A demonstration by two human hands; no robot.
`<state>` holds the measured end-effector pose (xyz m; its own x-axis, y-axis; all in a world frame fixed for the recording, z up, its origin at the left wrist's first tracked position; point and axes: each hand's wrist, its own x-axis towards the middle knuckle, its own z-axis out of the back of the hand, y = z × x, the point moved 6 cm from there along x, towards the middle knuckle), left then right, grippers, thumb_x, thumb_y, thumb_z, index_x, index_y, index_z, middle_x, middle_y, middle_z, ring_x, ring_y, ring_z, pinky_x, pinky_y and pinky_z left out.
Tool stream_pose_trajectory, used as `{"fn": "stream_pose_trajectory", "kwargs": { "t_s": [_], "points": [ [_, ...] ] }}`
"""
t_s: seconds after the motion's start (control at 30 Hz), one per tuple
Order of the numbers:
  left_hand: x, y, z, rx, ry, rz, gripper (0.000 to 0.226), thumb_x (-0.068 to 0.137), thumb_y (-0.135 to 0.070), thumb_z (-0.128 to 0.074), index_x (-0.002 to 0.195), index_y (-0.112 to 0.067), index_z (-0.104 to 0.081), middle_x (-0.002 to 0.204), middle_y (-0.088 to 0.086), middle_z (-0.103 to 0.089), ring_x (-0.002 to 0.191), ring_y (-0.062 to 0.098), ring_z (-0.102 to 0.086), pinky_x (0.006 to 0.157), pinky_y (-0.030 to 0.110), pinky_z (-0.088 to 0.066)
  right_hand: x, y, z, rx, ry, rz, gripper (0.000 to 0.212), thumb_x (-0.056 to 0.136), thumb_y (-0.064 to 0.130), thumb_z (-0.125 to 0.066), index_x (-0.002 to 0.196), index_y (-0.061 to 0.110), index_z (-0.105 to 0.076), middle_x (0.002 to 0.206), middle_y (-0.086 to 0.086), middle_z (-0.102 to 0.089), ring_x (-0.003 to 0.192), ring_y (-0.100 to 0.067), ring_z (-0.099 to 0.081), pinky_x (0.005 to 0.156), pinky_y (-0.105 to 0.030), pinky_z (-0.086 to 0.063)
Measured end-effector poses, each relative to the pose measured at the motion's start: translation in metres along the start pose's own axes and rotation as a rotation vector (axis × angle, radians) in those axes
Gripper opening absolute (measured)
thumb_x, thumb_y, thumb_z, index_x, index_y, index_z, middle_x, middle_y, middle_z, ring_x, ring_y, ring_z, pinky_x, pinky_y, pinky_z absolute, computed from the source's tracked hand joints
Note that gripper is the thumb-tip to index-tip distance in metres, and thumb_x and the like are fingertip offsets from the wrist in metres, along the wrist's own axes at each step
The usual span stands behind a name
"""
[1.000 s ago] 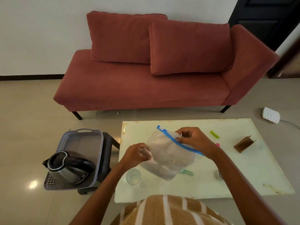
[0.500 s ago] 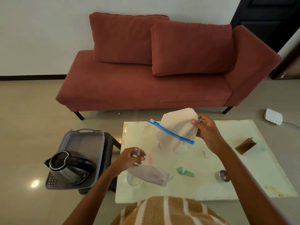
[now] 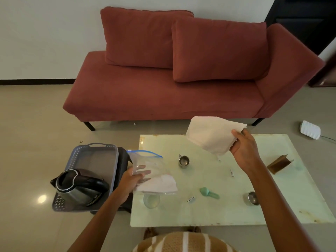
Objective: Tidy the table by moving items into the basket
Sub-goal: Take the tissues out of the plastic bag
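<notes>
Basket [image 3: 98,145] on a low dark stand [image 3: 124,160] just left of the worktop [image 3: 227,213], kettle [image 3: 80,186] inside at the near end. Left hand [image 3: 131,180] gripping a clear zip bag [image 3: 152,166] over the worktop's left edge, blue seal uppermost, something white in the bottom. Right hand [image 3: 244,150] raised over the far side, fingers curled round a folded white cloth [image 3: 211,136]. Lying on the worktop: steel cup [image 3: 184,160], glass [image 3: 151,200], green scoop [image 3: 209,192], steel bowl [image 3: 253,198], brown card stand [image 3: 279,163]

I'm seeing a red sofa [image 3: 163,95] sitting across the upper frame, a dark door [image 3: 301,20] showing upper right, and a white gadget [image 3: 310,129] lying on the floor [image 3: 36,124] by the right edge.
</notes>
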<state>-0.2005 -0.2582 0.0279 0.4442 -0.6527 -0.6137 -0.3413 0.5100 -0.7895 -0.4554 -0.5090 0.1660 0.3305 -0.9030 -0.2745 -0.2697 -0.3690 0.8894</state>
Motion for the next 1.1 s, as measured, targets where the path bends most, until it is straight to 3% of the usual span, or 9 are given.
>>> {"fn": "stream_pose_trajectory", "kwargs": {
  "t_s": [0.17, 0.3, 0.4, 0.57, 0.63, 0.73, 0.8, 0.93, 1.1],
  "points": [
    [0.027, 0.007, -0.003, -0.109, -0.088, 0.142, 0.059, 0.045, -0.034, -0.075, 0.1, -0.023, -0.059, 0.112, 0.011, -0.066, 0.105, 0.029, -0.063, 0.101, 0.047, -0.045, 0.004, -0.049, 0.01, -0.04, -0.066, -0.133, 0.029, 0.093, 0.002, -0.042, 0.118, 0.009, -0.055, 0.114, -0.008, -0.061, 0.094, -0.015, -0.063, 0.068, -0.025, -0.059],
    [0.073, 0.012, -0.017, -0.215, -0.04, 0.208, 0.014, 0.091, -0.016, -0.051, 0.103, -0.023, -0.057, 0.111, 0.004, -0.067, 0.098, 0.029, -0.066, 0.098, 0.045, -0.044, 0.011, -0.097, 0.02, -0.072, -0.12, -0.225, 0.026, 0.092, 0.003, -0.045, 0.115, 0.009, -0.056, 0.117, -0.011, -0.06, 0.099, -0.021, -0.06, 0.069, -0.024, -0.058],
    [0.122, 0.023, -0.021, -0.259, -0.07, 0.216, 0.02, 0.097, -0.015, -0.038, 0.099, -0.019, -0.057, 0.107, 0.004, -0.067, 0.093, 0.029, -0.066, 0.1, 0.046, -0.046, 0.018, -0.131, 0.027, -0.079, -0.152, -0.26, 0.036, 0.084, 0.009, -0.056, 0.12, 0.006, -0.053, 0.114, -0.011, -0.061, 0.101, -0.025, -0.058, 0.066, -0.027, -0.059],
    [0.187, 0.076, -0.021, -0.277, -0.142, 0.312, 0.014, 0.096, -0.01, -0.045, 0.107, -0.01, -0.053, 0.113, 0.013, -0.056, 0.08, 0.023, -0.061, 0.065, 0.029, -0.049, 0.028, -0.19, 0.043, -0.058, -0.198, -0.332, 0.027, 0.092, 0.002, -0.043, 0.115, 0.01, -0.055, 0.11, -0.006, -0.064, 0.1, -0.022, -0.06, 0.076, -0.03, -0.055],
    [0.189, 0.104, -0.014, -0.234, -0.226, 0.413, 0.037, 0.095, -0.015, -0.049, 0.129, -0.002, -0.044, 0.115, 0.017, -0.05, 0.088, 0.026, -0.057, 0.074, 0.033, -0.048, 0.029, -0.206, 0.044, -0.04, -0.207, -0.35, 0.027, 0.092, 0.001, -0.042, 0.114, 0.01, -0.056, 0.109, -0.004, -0.065, 0.101, -0.022, -0.06, 0.076, -0.027, -0.055],
    [0.18, 0.123, -0.003, -0.048, -0.292, 0.52, 0.047, 0.096, -0.023, -0.047, 0.134, 0.003, -0.04, 0.136, 0.025, -0.044, 0.123, 0.039, -0.045, 0.105, 0.043, -0.039, 0.022, -0.218, 0.038, -0.024, -0.197, -0.39, 0.026, 0.093, 0.001, -0.041, 0.11, 0.011, -0.057, 0.107, -0.003, -0.066, 0.098, -0.02, -0.061, 0.071, -0.03, -0.057],
    [0.162, 0.112, -0.005, -0.065, -0.251, 0.524, 0.043, 0.096, -0.024, -0.048, 0.129, 0.002, -0.042, 0.133, 0.022, -0.045, 0.123, 0.036, -0.045, 0.106, 0.043, -0.037, 0.015, -0.216, 0.031, -0.027, -0.183, -0.411, 0.028, 0.093, 0.001, -0.042, 0.117, 0.008, -0.055, 0.11, -0.006, -0.065, 0.097, -0.021, -0.061, 0.072, -0.034, -0.052],
    [0.133, 0.049, -0.018, -0.061, -0.036, 0.269, 0.013, 0.095, -0.022, -0.049, 0.103, -0.012, -0.054, 0.114, 0.012, -0.053, 0.091, 0.019, -0.052, 0.079, 0.03, -0.04, 0.002, -0.191, 0.004, -0.032, -0.107, -0.425, 0.034, 0.093, 0.003, -0.043, 0.124, 0.01, -0.052, 0.116, -0.01, -0.063, 0.104, -0.026, -0.059, 0.079, -0.039, -0.05],
    [0.069, -0.023, -0.053, -0.058, 0.244, 0.174, 0.044, 0.096, -0.049, -0.032, 0.116, -0.017, -0.055, 0.123, 0.003, -0.059, 0.115, 0.021, -0.053, 0.103, 0.038, -0.037, -0.033, -0.132, -0.043, -0.017, 0.109, -0.401, 0.03, 0.092, 0.004, -0.044, 0.114, 0.014, -0.062, 0.107, -0.005, -0.071, 0.096, -0.02, -0.067, 0.073, -0.03, -0.056]
  ]
}}
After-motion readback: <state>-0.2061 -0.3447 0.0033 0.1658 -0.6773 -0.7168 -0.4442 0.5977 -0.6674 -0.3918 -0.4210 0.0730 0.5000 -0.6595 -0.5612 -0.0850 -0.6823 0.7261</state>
